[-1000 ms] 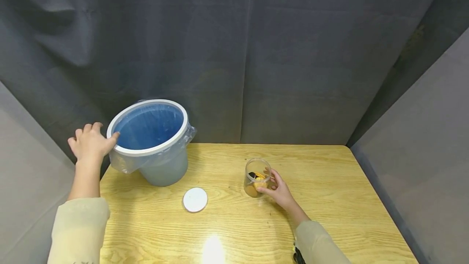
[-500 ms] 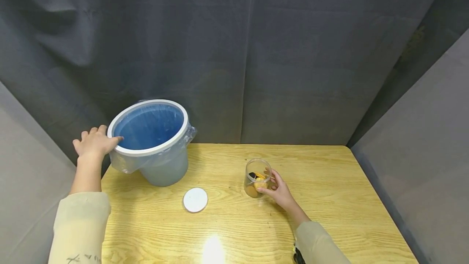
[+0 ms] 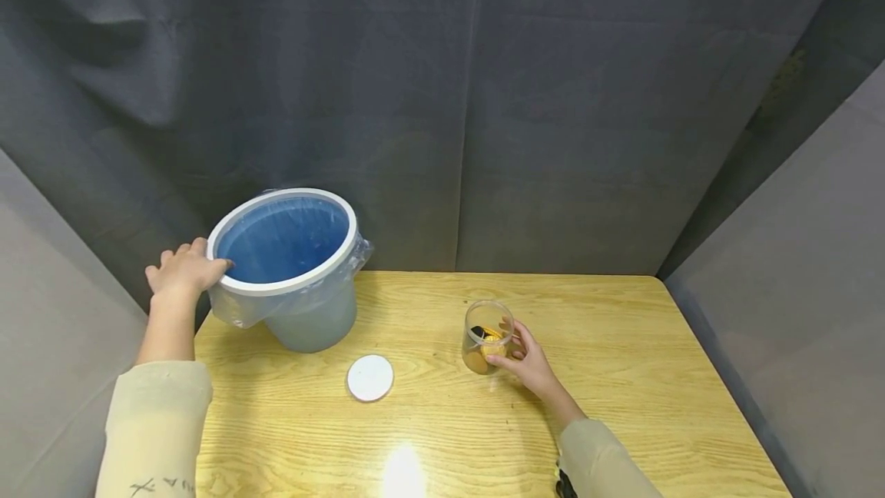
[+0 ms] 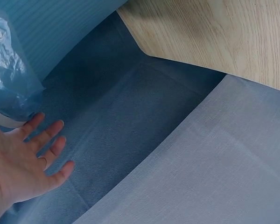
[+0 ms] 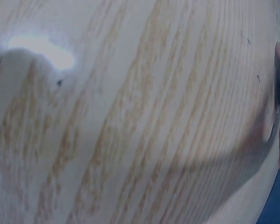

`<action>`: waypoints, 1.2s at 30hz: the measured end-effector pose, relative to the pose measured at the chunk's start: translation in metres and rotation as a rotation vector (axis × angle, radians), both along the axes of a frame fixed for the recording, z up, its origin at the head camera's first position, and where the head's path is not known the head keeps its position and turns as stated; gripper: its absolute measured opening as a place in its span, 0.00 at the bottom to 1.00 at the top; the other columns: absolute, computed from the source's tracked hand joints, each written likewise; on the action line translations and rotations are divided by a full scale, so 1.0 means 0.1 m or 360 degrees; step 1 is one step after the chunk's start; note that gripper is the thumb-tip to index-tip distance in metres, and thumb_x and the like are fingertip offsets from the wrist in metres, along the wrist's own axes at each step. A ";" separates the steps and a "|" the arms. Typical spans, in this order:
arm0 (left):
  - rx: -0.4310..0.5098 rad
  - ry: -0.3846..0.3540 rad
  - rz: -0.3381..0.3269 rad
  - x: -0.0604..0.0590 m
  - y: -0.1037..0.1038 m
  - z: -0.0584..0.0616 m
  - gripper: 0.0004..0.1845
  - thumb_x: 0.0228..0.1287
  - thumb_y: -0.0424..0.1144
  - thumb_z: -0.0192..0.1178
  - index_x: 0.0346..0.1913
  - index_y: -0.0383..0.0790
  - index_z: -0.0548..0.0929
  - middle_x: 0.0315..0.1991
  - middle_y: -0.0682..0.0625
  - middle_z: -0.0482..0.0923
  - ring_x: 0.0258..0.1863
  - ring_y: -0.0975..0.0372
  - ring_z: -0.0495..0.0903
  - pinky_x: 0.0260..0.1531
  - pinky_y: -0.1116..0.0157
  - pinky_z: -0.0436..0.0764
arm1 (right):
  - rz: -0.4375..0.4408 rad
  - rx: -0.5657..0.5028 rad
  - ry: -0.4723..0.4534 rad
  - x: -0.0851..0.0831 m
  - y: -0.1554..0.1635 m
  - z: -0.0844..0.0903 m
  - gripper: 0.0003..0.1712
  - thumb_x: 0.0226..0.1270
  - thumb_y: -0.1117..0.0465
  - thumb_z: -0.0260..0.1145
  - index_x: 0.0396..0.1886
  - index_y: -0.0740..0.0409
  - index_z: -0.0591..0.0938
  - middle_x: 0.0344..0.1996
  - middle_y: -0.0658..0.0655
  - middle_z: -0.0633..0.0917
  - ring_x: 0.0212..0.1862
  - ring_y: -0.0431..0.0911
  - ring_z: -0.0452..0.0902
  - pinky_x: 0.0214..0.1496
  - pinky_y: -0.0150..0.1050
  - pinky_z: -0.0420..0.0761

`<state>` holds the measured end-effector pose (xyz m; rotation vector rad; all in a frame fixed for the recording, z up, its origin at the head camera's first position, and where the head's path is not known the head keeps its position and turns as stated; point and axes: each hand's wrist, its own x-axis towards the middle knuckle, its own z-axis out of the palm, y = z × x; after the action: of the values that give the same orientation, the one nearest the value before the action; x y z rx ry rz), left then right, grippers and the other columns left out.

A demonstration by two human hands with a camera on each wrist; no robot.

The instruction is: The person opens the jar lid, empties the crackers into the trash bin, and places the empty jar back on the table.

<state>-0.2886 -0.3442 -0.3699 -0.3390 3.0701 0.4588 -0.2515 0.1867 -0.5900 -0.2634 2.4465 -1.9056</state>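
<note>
A light blue waste bin (image 3: pixel 311 321) with a white rim and a clear plastic liner stands at the table's left end. At the rim's left side is my left hand (image 3: pixel 181 269), its thumb over the rim and its fingers outside. In the left wrist view those fingers (image 4: pixel 49 135) are spread and loosely bent, with the index fingertip close to the rim. My right hand (image 3: pixel 528 363) grips a clear jar (image 3: pixel 472 344) from its right side. Inside the jar lie yellow-orange and black items, too small to identify. A white round disc (image 3: pixel 369 377) lies between bin and jar.
The wooden table (image 3: pixel 442 436) ends at a dark curtain (image 3: pixel 387 98) behind. Pale partitions (image 3: pixel 795 290) rise at both sides. A small black object (image 3: pixel 565 485) shows beside the right sleeve.
My left hand has moved slightly right, and its thumb now reaches further over the bin's rim. The right hand and jar stay in place.
</note>
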 end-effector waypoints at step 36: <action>0.0059 -0.0004 0.0015 0.01 0.00 0.00 0.38 0.61 0.51 0.48 0.64 0.26 0.53 0.58 0.23 0.54 0.55 0.32 0.50 0.50 0.32 0.50 | 0.0023 -0.0163 0.0025 0.06 -0.18 0.18 0.49 0.46 0.67 0.74 0.64 0.60 0.54 0.65 0.70 0.59 0.67 0.63 0.51 0.66 0.59 0.49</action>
<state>-0.2877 -0.3439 -0.3704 -0.3524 3.0544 0.5147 -0.2454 0.1691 -0.5718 -0.2993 2.3528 -2.0338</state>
